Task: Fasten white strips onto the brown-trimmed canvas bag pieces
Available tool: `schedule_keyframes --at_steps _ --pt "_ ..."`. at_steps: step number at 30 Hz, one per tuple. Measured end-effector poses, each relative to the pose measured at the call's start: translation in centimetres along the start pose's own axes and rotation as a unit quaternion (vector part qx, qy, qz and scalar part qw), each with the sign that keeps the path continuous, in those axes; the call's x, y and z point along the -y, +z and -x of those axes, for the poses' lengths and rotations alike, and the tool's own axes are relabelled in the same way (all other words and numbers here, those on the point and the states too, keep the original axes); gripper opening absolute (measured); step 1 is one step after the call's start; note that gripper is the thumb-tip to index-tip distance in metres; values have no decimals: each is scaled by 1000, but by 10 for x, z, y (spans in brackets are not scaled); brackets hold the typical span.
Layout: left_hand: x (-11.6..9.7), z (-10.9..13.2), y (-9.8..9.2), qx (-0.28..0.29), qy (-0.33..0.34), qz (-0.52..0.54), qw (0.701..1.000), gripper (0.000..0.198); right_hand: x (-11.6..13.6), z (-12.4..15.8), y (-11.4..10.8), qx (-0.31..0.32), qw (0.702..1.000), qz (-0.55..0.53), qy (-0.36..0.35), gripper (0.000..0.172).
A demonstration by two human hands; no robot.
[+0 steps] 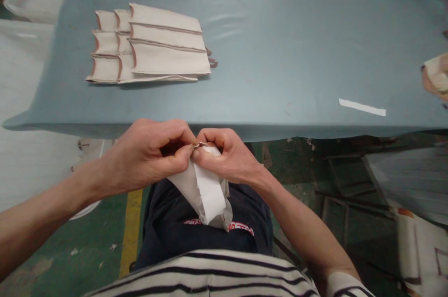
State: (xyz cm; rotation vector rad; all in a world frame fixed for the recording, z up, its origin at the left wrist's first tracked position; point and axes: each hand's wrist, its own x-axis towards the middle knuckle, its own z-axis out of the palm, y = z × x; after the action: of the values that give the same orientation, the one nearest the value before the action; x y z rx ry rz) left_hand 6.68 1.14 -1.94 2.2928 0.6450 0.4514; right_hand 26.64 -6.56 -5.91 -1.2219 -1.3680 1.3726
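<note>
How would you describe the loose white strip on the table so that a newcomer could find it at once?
On the grey-blue table, look near its front edge, to the right of the right hand, which with the left hand pinches a white folded piece. The white strip lies there flat and alone: thin and plain, unlike the brown-edged cream stack at far left.

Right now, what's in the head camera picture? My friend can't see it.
The left hand and right hand pinch the top edge of a folded white cloth piece over the person's lap. Beyond, a grey-blue table holds a pile of cream folded pieces and a white strip.
</note>
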Motion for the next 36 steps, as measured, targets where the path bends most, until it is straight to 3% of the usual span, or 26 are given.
schedule_keyframes --at_steps 7,11,17,21,23,26,29,32,36 --pt "12 1 2 13 -84 110 990 27 2 3 -4 -14 998 63 21 29" --pt "11 7 -1 27 -79 132 988 35 12 10 -17 21 997 75 2 17" --pt "-2 7 -3 44 -82 126 988 30 28 16 -28 15 990 136 -36 10" --pt "-5 -5 -11 110 -111 183 971 60 35 20 -29 11 980 173 -94 6" --pt "-7 -14 -15 162 -119 219 955 60 35 23 -31 12 974 186 -132 6" --pt "-16 -28 -18 241 -108 273 925 54 35 26 -35 30 967 181 -176 6" --pt "-26 -38 -18 282 -105 282 911 50 33 27 -39 39 967 171 -186 6" --pt "-29 -38 -17 258 -65 229 936 45 31 29 -43 40 971 160 -175 7" --pt "-23 -25 -14 198 52 115 972 39 27 31 -46 42 975 141 -169 5"
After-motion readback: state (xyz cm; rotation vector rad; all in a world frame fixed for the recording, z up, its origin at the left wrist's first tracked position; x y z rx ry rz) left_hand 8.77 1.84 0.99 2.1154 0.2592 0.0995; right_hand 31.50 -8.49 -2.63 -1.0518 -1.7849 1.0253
